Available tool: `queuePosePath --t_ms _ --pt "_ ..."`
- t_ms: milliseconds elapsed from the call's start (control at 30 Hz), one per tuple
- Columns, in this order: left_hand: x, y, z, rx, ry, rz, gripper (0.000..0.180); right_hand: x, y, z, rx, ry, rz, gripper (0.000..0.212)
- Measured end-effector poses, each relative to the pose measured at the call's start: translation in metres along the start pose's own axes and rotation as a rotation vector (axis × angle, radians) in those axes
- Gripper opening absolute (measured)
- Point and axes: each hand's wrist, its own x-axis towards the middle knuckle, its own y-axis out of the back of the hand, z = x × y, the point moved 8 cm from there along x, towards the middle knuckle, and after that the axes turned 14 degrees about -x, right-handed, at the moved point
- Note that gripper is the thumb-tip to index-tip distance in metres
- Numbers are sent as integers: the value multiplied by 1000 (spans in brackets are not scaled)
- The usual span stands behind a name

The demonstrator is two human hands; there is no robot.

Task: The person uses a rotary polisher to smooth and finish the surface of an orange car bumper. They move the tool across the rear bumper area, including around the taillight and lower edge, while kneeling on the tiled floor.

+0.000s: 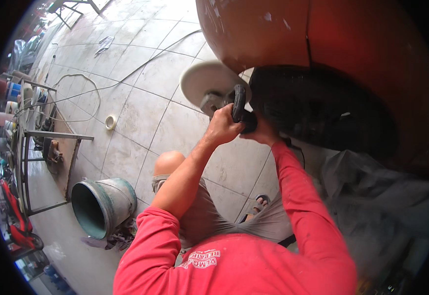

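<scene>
The left hand (224,125) and right hand (263,130), close together, clamp a polisher (239,104) whose long axis slants up toward half past ten, white pad (207,81) foremost.

The polisher (214,83) partly hides the right hand (262,132).

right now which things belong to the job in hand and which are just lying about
Likely the job:
polisher, in left hand and right hand
orange-red car body beside it

Seemingly lying about:
bucket on its side
tape roll
pale cloth
</scene>
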Motion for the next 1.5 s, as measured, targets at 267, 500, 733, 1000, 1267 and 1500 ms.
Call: queuePosePath --t_ms 267,500,733,1000,1267,1500 --pt "-17 -18 19 224 -50 -61 30 18 14 -38 -144 99 128 64" --pt "-11 -16 29 62 -70 -6 32 -8 53 -47 -113 75 126 64" --pt "-53 -59 136 293 -214 -141 28 -28 120 -86 36 129 314 62" --pt "-56 -71 181 392 -44 -159 34 -54 117 -81 190 57 247 65" --pt "-49 -50 186 474 11 -67 35 -59 105 -105 322 63 188 73" --pt "-58 -39 262 482 -9 -57 28 -40 137 -152 399 98 282 73"
